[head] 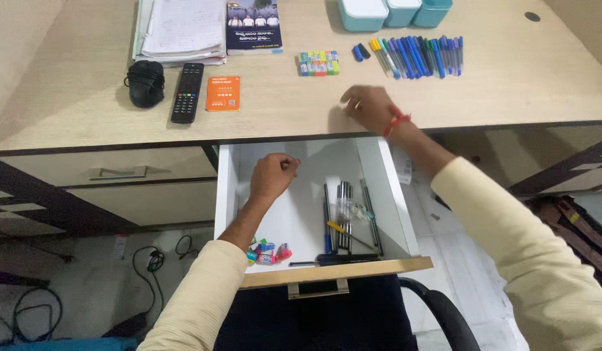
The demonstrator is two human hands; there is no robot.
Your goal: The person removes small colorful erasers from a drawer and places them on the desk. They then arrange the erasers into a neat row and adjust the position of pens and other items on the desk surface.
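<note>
1. Head view, surface and room: a light wood-grain desk (pixel 86 104) spans the top of the picture. Under it a white drawer (pixel 385 188) stands pulled out over a dark chair seat (pixel 314 322). The floor is pale, with black cables (pixel 151 260) lying at the left.
2. Counts on the desk: one black mouse (pixel 145 82), one black remote (pixel 187 91), one orange card (pixel 223 93), one dark booklet (pixel 253 26), one stack of papers (pixel 182 31), three teal boxes (pixel 362 13) at the far edge, one row of small coloured erasers (pixel 318 63), and one spread of mostly blue pens (pixel 418 56), too many and too close to count.
3. In the drawer: a bundle of dark pens (pixel 343 214) lies along the right side, and a small cluster of coloured erasers (pixel 268 252) sits at the near left corner.
4. Hands: the left hand (pixel 273 175) hovers over the drawer's bare floor, fingers curled into a loose fist; whether it holds anything cannot be told. The right hand (pixel 369 107), a red thread at its wrist, rests fingers-down on the desk edge just below the pen spread, blurred, so any grip cannot be told.
</note>
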